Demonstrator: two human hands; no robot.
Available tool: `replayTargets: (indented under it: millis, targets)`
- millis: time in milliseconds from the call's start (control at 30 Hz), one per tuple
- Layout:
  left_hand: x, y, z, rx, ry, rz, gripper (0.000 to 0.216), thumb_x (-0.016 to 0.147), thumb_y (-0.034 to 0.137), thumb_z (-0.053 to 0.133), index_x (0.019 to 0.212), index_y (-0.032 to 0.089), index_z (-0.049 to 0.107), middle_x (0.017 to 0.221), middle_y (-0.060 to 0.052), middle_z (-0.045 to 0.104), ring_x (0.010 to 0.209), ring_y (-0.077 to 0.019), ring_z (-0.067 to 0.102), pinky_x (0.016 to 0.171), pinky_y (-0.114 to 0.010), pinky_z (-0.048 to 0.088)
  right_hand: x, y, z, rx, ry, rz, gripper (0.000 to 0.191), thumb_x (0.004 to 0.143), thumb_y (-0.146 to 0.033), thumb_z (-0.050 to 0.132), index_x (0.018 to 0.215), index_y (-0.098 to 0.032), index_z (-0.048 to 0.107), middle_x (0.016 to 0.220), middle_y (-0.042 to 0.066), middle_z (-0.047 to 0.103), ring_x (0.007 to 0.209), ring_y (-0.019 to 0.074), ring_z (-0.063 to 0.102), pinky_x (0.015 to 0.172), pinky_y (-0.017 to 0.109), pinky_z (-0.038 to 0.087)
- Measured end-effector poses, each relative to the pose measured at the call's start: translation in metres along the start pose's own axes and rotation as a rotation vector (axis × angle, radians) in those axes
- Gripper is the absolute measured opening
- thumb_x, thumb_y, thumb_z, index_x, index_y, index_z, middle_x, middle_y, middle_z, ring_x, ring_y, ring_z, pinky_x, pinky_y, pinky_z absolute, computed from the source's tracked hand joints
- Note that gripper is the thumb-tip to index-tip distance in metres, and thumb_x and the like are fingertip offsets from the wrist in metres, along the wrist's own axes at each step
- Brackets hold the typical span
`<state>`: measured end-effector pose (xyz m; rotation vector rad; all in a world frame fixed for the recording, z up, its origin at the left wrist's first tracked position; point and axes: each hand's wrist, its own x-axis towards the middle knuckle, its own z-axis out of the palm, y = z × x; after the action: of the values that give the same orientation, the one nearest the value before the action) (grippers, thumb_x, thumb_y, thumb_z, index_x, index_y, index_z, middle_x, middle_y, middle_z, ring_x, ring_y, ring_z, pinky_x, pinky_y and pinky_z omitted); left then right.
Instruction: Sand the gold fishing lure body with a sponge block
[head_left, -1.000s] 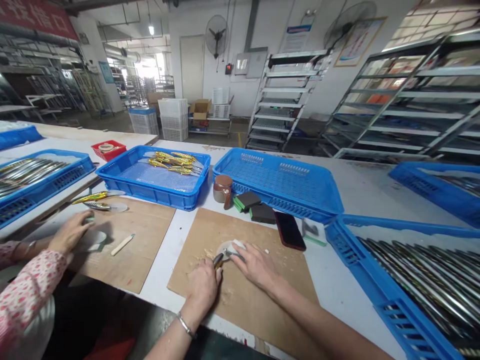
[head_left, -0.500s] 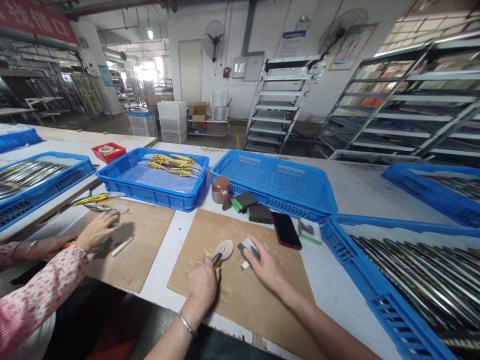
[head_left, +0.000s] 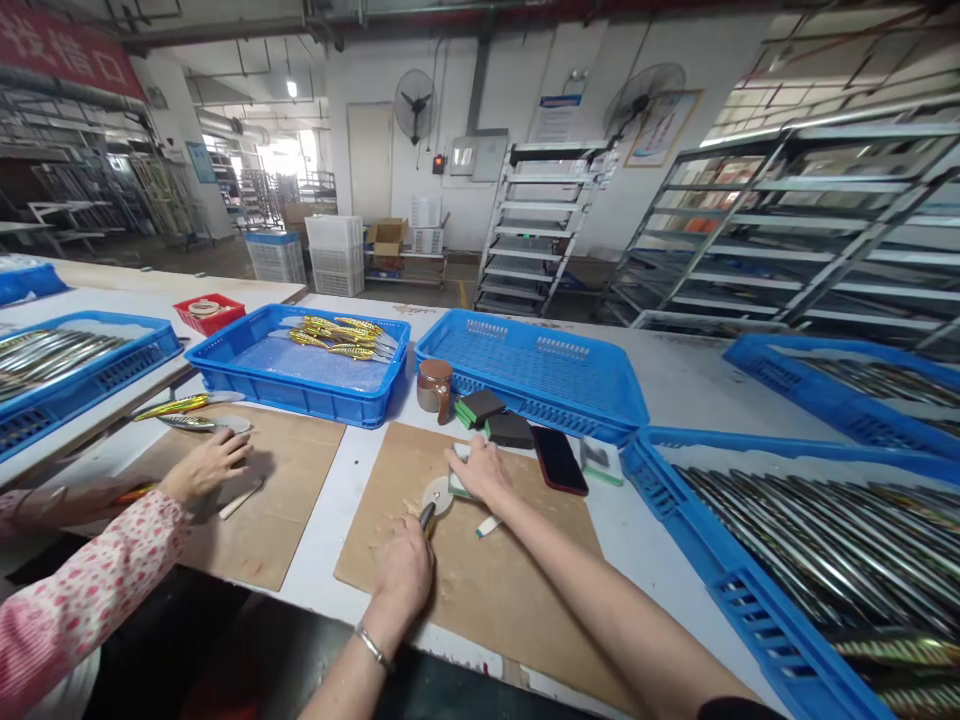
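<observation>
My left hand (head_left: 405, 570) is closed round a lure whose round clear lip (head_left: 436, 495) pokes out past my fingers, over a cardboard sheet (head_left: 480, 570) strewn with shavings. My right hand (head_left: 480, 468) reaches forward over the top of the cardboard, fingers curled on a greenish block (head_left: 457, 484) just beside the lip. A small white stick (head_left: 487, 525) lies on the cardboard below that hand. Dark sanding blocks (head_left: 496, 418) and a black phone (head_left: 559, 460) lie just beyond.
A brown cup (head_left: 435, 386) stands by an empty blue tray (head_left: 540, 375). Another blue tray (head_left: 300, 365) holds gold lures (head_left: 341, 335). The tray on the right (head_left: 757, 600) is full of lures. A co-worker's hand (head_left: 206, 468) rests on a second cardboard sheet at left.
My right hand left the lure lip, slid right to a block, then moved forward and left with it beside the lip. The co-worker's hand shifted right. The camera tilted up slightly.
</observation>
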<state>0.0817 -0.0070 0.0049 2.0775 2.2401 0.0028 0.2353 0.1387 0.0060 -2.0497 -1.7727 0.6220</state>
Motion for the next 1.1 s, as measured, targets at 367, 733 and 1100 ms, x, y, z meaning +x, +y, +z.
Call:
replayTargets:
  millis: [367,733,1100]
  targets:
    - [0.001,0.005,0.009,0.0,0.049,-0.008,0.029,0.099,0.004,0.044,0.115,0.01,0.068,0.103,-0.016,0.072,0.093,-0.0259,0.076,0.075,-0.029,0.06,-0.02,-0.01,0.019,-0.088,-0.039,0.028,0.047,0.104,-0.057,0.05,0.136,-0.023,0.056,0.125,0.015,0.057,0.114,0.0304,0.064,0.096,0.038,0.048]
    - [-0.002,0.007,0.007,0.025,0.072,0.014,0.037,0.097,-0.003,0.039,0.114,0.008,0.07,0.103,-0.017,0.072,0.096,-0.0266,0.075,0.08,-0.031,0.061,-0.025,-0.008,0.019,-0.08,-0.043,0.018,0.046,0.105,-0.056,0.05,0.135,-0.022,0.058,0.127,0.016,0.057,0.118,0.0314,0.062,0.095,0.038,0.048]
    - [0.0,0.003,0.015,0.028,0.063,0.009,0.027,0.098,0.006,0.05,0.117,0.009,0.069,0.099,-0.015,0.071,0.088,-0.0247,0.075,0.076,-0.029,0.06,-0.032,-0.007,0.021,-0.072,-0.075,0.008,0.046,0.105,-0.055,0.05,0.134,-0.02,0.058,0.124,0.016,0.06,0.12,0.0307,0.061,0.096,0.037,0.047]
